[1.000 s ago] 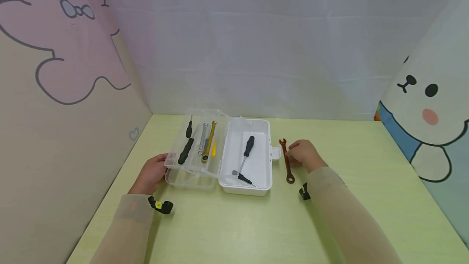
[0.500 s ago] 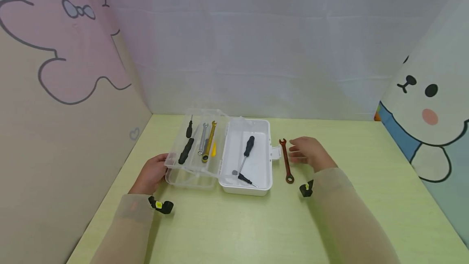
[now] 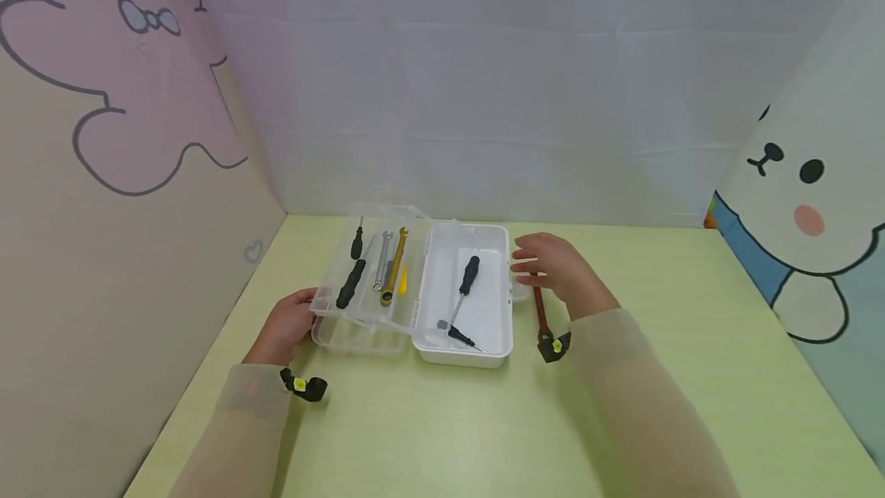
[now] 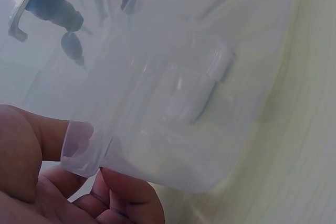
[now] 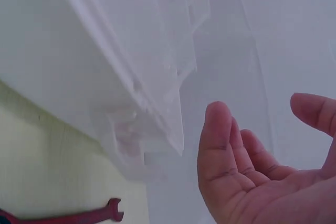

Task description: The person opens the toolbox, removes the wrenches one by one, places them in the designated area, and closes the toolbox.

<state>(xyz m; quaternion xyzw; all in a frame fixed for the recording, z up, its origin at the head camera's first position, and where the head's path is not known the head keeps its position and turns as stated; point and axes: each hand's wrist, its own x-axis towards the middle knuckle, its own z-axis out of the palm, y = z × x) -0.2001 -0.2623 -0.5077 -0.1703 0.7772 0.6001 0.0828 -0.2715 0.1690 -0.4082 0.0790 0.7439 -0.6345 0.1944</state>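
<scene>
Clock positions are taken from the white box (image 3: 459,359), with 12 at the far side of the table (image 3: 442,429).

Left hand (image 3: 286,327), between 8 and 9 o'clock: pinches an edge of the clear plastic, thumb above, fingers below. Whether this is the clear tray (image 3: 362,314) or the layer under it cannot be told.

Right hand (image 3: 560,269), between 2 and 3 o'clock: fingers apart, thumb well away from them, nothing held. It is raised over the far end of the red wrench (image 3: 541,310), which lies on the table between 3 and 4 o'clock. In the right wrist view the fingertips stand clear of the latch (image 5: 126,140).

Contents: two black-handled screwdrivers (image 3: 469,276) inside the box; further tools in the tray at 9 o'clock.

Assessment: the step appears to be a reach toward the box while the left hand steadies the plastic. The pinch should stay firm and level, lest the tray tools slide. The right hand should pass above rim and latch, and take any tool by its middle.
</scene>
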